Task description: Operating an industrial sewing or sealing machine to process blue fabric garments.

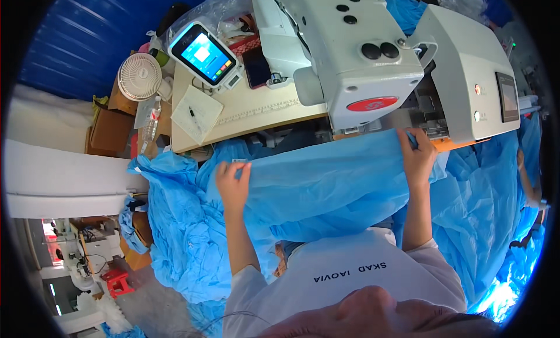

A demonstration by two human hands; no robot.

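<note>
Beside the pale worktable (pixel 251 100), nearly closed hands (pixel 234 189) (pixel 419 160) pinch blue fabric (pixel 326 171).

Light's pretty decent in here tbh. The pale straight-edged tabletop (pixel 256 100) is bright, with a dark shadow under its front edge, and the thin sky-blue fabric sheet (pixel 332 171) only gets soft fold shadows. The white-framed touchscreen (pixel 204 53) glows. Worst glare's lower right, blowing out the crinkled light-blue fabric heap (pixel 500 297). Black fisheye rim swallows the corners, and the deep-blue ribbed wall (pixel 87 40) fades into it.

The pale sewing table (pixel 259 98) bears a white sewing machine (pixel 367 61). A paper pad (pixel 205 107) and dark-screened phone (pixel 255 63) lie on it.
</note>
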